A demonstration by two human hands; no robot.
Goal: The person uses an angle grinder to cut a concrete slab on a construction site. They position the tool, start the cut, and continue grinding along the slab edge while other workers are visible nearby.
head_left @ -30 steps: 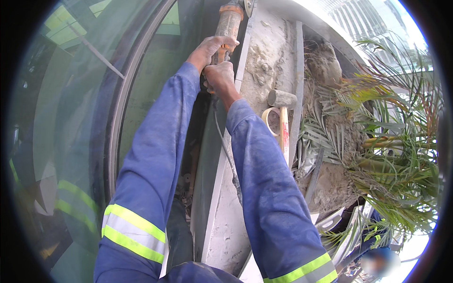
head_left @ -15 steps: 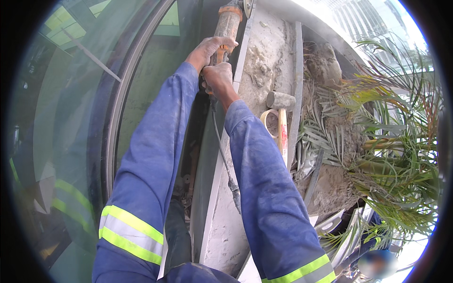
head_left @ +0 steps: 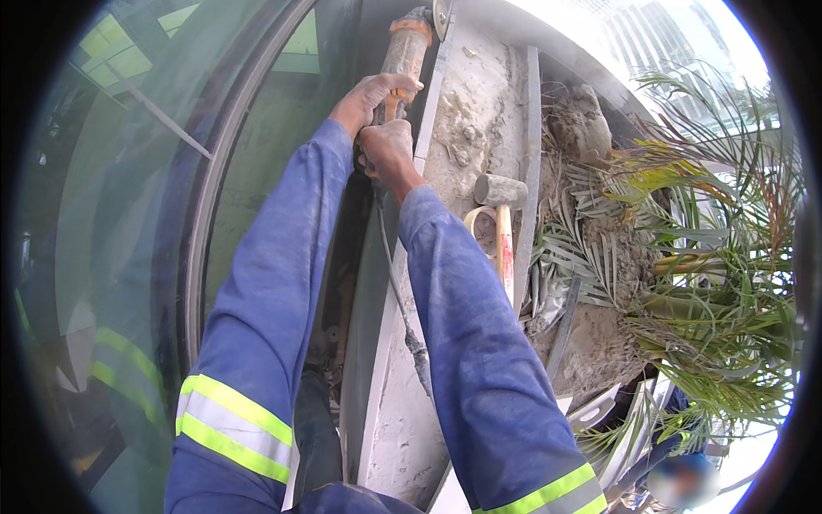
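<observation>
Both of my arms reach forward to a dusty, orange-trimmed angle grinder (head_left: 405,56) at the top of the view. My left hand (head_left: 371,101) is wrapped round its body. Close behind it, my right hand (head_left: 390,151) grips the rear handle. The disc (head_left: 441,19) shows at the far end, beside the edge of the ledge, cut off partly by the frame. From the handle a power cord (head_left: 396,295) runs back under my right forearm. A club hammer (head_left: 502,192) with a wooden handle lies on the ledge, touching a cream-coloured ring (head_left: 472,224).
Left of my arms stands a large glass pane (head_left: 128,257) with a curved-looking frame (head_left: 210,163). The ledge (head_left: 475,103) bears rough mortar. Beyond a metal strip (head_left: 532,137) are soil, a stone (head_left: 584,124) and palm fronds (head_left: 719,300). Another person (head_left: 685,475) is at lower right.
The grinder and both hands have shifted slightly left and upward in the view. The ledge, hammer and ring also appear a little further left. My grip is unchanged.
</observation>
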